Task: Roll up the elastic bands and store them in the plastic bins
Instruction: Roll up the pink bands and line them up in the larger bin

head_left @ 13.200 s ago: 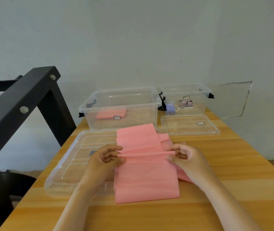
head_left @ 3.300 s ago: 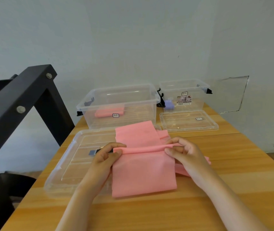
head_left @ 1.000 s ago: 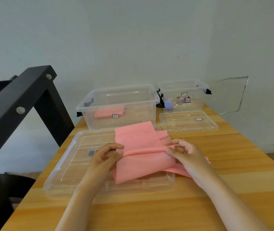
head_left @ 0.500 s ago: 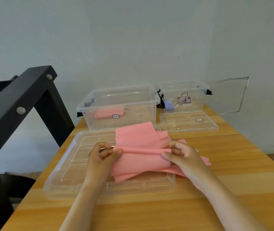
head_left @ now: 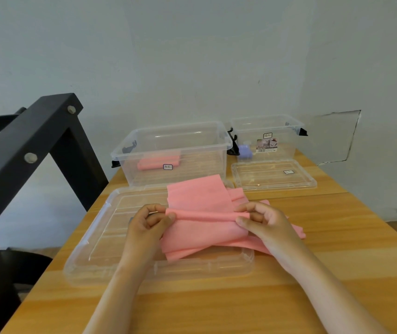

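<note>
A pink elastic band lies folded across a clear lid on the wooden table. My left hand pinches the left end of a raised fold in the band, and my right hand pinches its right end. The band's near part hangs bunched under the fold. Behind it stands a large clear bin with a rolled pink band inside. A smaller clear bin at the back right holds a purple roll.
A second clear lid lies in front of the small bin. A black metal frame stands close on the left. The wall runs right behind the bins. The table's near part is bare wood.
The band's near end, flat on the table seconds ago, has been drawn back toward the fold and is bunched under it. Both hands stayed at the fold's ends.
</note>
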`<state>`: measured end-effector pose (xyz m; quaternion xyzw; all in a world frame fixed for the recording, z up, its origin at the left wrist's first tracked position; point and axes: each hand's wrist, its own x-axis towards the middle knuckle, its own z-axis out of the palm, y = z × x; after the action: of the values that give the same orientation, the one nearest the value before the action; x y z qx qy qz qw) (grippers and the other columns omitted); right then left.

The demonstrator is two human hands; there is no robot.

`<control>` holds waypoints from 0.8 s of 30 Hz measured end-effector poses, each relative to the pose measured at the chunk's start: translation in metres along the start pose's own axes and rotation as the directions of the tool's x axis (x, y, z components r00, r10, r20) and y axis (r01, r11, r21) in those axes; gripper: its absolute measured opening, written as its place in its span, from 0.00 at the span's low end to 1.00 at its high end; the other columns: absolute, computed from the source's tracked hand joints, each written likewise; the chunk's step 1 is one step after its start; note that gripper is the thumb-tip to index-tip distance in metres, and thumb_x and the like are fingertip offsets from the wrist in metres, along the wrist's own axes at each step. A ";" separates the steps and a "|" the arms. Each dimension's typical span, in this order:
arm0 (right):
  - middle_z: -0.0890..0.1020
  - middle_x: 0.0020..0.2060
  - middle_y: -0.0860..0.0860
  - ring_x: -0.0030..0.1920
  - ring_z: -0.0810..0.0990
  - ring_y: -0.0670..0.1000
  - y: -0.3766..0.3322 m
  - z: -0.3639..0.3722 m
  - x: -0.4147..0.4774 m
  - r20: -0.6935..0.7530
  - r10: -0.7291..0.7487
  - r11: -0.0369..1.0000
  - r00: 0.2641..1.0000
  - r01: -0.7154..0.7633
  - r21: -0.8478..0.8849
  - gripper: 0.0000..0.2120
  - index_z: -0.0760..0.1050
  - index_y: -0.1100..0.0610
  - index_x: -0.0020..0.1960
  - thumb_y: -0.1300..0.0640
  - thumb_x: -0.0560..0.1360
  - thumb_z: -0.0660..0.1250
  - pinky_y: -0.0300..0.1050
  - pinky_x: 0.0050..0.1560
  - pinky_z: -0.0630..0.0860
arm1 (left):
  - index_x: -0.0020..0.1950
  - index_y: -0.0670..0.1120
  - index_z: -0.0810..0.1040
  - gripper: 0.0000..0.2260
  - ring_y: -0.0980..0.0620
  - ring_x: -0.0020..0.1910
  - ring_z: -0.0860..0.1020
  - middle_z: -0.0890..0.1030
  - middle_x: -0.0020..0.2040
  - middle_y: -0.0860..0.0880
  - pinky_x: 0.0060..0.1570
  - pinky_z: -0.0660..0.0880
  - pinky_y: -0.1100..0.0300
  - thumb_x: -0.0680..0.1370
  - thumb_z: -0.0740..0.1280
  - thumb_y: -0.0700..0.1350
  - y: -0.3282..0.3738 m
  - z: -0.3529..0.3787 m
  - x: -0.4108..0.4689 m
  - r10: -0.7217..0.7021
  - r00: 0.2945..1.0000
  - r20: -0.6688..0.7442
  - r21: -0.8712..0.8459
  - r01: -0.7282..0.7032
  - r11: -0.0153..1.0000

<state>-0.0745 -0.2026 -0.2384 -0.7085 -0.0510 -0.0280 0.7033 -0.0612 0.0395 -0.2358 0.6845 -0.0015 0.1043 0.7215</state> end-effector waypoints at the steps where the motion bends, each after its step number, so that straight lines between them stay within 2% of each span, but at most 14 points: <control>1: 0.85 0.40 0.47 0.43 0.81 0.42 0.000 0.000 0.000 -0.004 -0.002 1.000 1.000 0.002 -0.006 0.07 0.81 0.52 0.49 0.61 0.74 0.71 0.36 0.46 0.73 | 0.51 0.44 0.78 0.06 0.48 0.41 0.77 0.81 0.36 0.47 0.45 0.71 0.52 0.75 0.70 0.37 0.001 0.000 0.000 -0.009 1.000 0.017 -0.006 0.009 1.000; 3: 0.85 0.43 0.46 0.45 0.82 0.41 0.000 -0.001 0.000 -0.014 -0.008 1.000 1.000 0.008 -0.013 0.08 0.82 0.51 0.50 0.62 0.73 0.72 0.35 0.47 0.73 | 0.55 0.44 0.80 0.09 0.48 0.45 0.78 0.81 0.40 0.45 0.50 0.73 0.51 0.75 0.70 0.37 0.001 -0.002 -0.001 -0.017 0.998 0.064 0.002 0.017 1.000; 5: 0.85 0.45 0.45 0.48 0.82 0.42 0.001 -0.002 0.001 -0.024 -0.022 1.000 0.999 0.022 -0.014 0.10 0.83 0.51 0.50 0.63 0.73 0.72 0.36 0.49 0.73 | 0.53 0.42 0.80 0.07 0.48 0.47 0.79 0.82 0.44 0.44 0.51 0.74 0.51 0.76 0.69 0.35 0.001 -0.002 -0.002 -0.005 0.995 0.095 0.038 0.001 0.999; 7: 0.85 0.44 0.44 0.49 0.82 0.42 0.001 -0.003 0.001 -0.028 -0.042 0.999 0.999 0.041 -0.031 0.10 0.83 0.51 0.49 0.64 0.72 0.72 0.36 0.50 0.72 | 0.51 0.40 0.79 0.05 0.49 0.44 0.77 0.81 0.41 0.45 0.46 0.73 0.54 0.77 0.67 0.34 0.001 -0.002 -0.003 0.004 0.991 0.134 0.051 -0.011 0.999; 9: 0.85 0.43 0.44 0.47 0.81 0.42 0.001 -0.002 0.001 -0.030 -0.059 0.998 0.998 0.058 -0.037 0.09 0.83 0.51 0.47 0.64 0.73 0.71 0.37 0.49 0.73 | 0.49 0.43 0.77 0.03 0.49 0.39 0.73 0.78 0.37 0.47 0.39 0.69 0.56 0.78 0.65 0.36 0.001 -0.002 -0.003 0.003 0.984 0.176 0.061 -0.014 0.998; 11: 0.85 0.41 0.48 0.45 0.82 0.44 -0.001 -0.001 0.000 -0.026 -0.063 0.998 0.998 0.062 -0.012 0.08 0.83 0.51 0.47 0.63 0.74 0.71 0.41 0.49 0.75 | 0.47 0.47 0.77 0.05 0.48 0.37 0.72 0.76 0.37 0.45 0.35 0.66 0.56 0.79 0.64 0.38 0.001 -0.003 -0.003 -0.008 0.980 0.198 0.064 -0.005 0.998; 13: 0.85 0.43 0.56 0.46 0.82 0.50 -0.001 -0.002 0.000 -0.010 -0.067 0.997 0.998 0.067 0.025 0.07 0.83 0.50 0.48 0.61 0.74 0.70 0.47 0.50 0.75 | 0.46 0.49 0.78 0.06 0.47 0.37 0.71 0.76 0.39 0.43 0.34 0.65 0.55 0.79 0.65 0.39 0.002 -0.004 -0.003 -0.032 0.977 0.209 0.040 0.024 0.999; 16: 0.83 0.45 0.63 0.45 0.82 0.54 -0.004 -0.003 -0.002 0.030 -0.072 0.995 0.997 0.069 0.077 0.08 0.82 0.50 0.49 0.61 0.75 0.69 0.49 0.46 0.75 | 0.44 0.49 0.79 0.05 0.50 0.36 0.72 0.76 0.38 0.47 0.34 0.65 0.56 0.77 0.68 0.40 0.006 -0.004 -0.004 -0.076 0.967 0.243 -0.032 0.086 0.996; 18: 0.82 0.40 0.59 0.41 0.81 0.52 -0.005 -0.003 -0.002 0.050 -0.047 0.992 0.998 0.041 0.120 0.08 0.82 0.52 0.49 0.63 0.75 0.68 0.44 0.38 0.76 | 0.43 0.49 0.79 0.03 0.52 0.35 0.73 0.76 0.37 0.48 0.34 0.65 0.57 0.73 0.70 0.42 0.007 -0.004 -0.005 -0.091 0.961 0.261 -0.056 0.109 0.992; 20: 0.81 0.36 0.53 0.37 0.80 0.48 -0.006 -0.004 -0.003 0.054 -0.020 0.988 0.998 0.011 0.151 0.10 0.82 0.54 0.48 0.66 0.76 0.66 0.39 0.32 0.75 | 0.44 0.48 0.78 0.04 0.52 0.35 0.73 0.75 0.38 0.48 0.33 0.66 0.58 0.71 0.67 0.42 0.007 -0.004 -0.004 -0.090 0.959 0.269 -0.071 0.113 0.991; 22: 0.81 0.35 0.50 0.36 0.78 0.45 -0.007 -0.005 -0.003 0.069 -0.022 0.984 0.997 0.009 0.176 0.09 0.82 0.54 0.47 0.66 0.75 0.67 0.37 0.33 0.73 | 0.45 0.46 0.77 0.04 0.52 0.33 0.72 0.74 0.38 0.48 0.30 0.69 0.61 0.73 0.64 0.39 0.006 -0.002 -0.004 -0.096 0.959 0.265 -0.104 0.128 0.986; 24: 0.82 0.37 0.49 0.38 0.79 0.45 -0.009 -0.004 -0.003 0.082 -0.031 0.984 0.996 0.016 0.177 0.03 0.83 0.53 0.46 0.59 0.72 0.72 0.38 0.38 0.74 | 0.44 0.45 0.75 0.04 0.54 0.30 0.72 0.73 0.35 0.49 0.27 0.69 0.64 0.77 0.62 0.38 0.006 0.000 -0.004 -0.104 0.964 0.245 -0.116 0.136 0.984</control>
<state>-0.0784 -0.2070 -0.2302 -0.6435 -0.0912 -0.0017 0.7600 -0.0662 0.0389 -0.2307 0.6416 -0.0535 -0.0228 0.7648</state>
